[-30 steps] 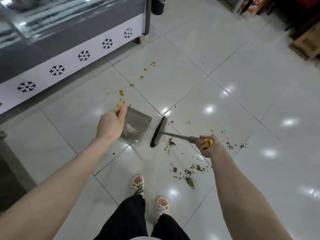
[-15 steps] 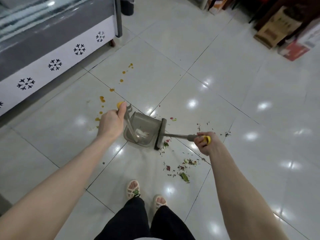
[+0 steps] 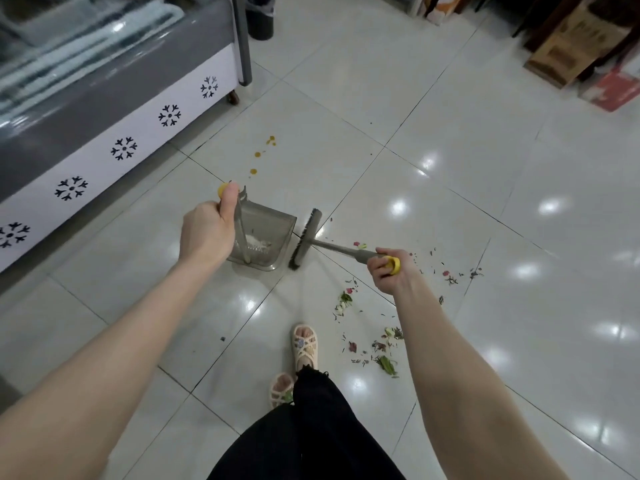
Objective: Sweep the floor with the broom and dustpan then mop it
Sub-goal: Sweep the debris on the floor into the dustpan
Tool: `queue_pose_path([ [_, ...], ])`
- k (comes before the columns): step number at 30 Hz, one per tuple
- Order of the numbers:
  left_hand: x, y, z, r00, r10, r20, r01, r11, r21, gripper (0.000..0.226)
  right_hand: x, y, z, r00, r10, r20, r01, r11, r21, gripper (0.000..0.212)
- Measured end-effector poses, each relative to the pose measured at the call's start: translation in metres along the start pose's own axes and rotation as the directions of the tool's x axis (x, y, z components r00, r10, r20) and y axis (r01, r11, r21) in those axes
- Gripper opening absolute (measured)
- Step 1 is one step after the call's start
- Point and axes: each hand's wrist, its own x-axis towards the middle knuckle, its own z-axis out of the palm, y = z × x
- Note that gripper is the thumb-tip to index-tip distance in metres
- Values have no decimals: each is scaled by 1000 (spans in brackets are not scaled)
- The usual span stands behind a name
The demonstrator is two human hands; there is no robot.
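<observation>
My left hand [image 3: 207,233] grips the yellow-capped handle of a grey dustpan [image 3: 268,233], which stands on the white tiled floor with some white debris inside. My right hand [image 3: 388,270] grips the yellow-tipped grey handle of a broom [image 3: 306,239]. The broom's dark brush head stands just right of the dustpan's open edge, a small gap between them. Green and pink plant scraps [image 3: 377,348] lie scattered on the tiles below and to the right of the broom. Orange spots [image 3: 258,154] mark the floor beyond the dustpan.
A grey and white freezer cabinet [image 3: 114,109] with snowflake marks runs along the left. A dark bin [image 3: 259,15] stands behind it. Cardboard boxes [image 3: 568,46] and a red box [image 3: 613,90] sit at the far right. My sandalled feet [image 3: 304,344] stand below the dustpan.
The broom head has come off the dustpan's mouth and stands slightly to its right. My view has shifted, and one foot has stepped forward. Both hands keep their grips.
</observation>
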Motion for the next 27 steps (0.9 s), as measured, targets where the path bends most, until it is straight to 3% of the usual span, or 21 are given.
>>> queue_pose_path([
  [4, 22, 15, 5, 1000, -19, -11, 19, 1000, 5, 79, 23, -11, 20, 995, 38, 92, -44, 997, 61, 4],
  [7, 37, 31, 12, 999, -33, -21, 34, 999, 26, 75, 41, -28, 38, 993, 55, 103, -64, 994, 84, 19],
  [15, 87, 54, 49, 997, -56, -44, 58, 998, 40, 77, 81, -87, 67, 993, 69, 100, -91, 968, 236, 23],
  [22, 94, 71, 83, 999, -30, 29, 27, 996, 82, 78, 70, -113, 30, 998, 47, -48, -25, 926, 377, 24],
  [25, 87, 75, 93, 998, -1, 58, -4, 996, 87, 80, 54, -112, 6, 996, 30, -87, 4, 928, 373, 33],
  [27, 79, 77, 97, 996, 17, 85, -23, 997, 72, 80, 44, -109, -11, 992, 13, -128, 35, 928, 371, 28],
])
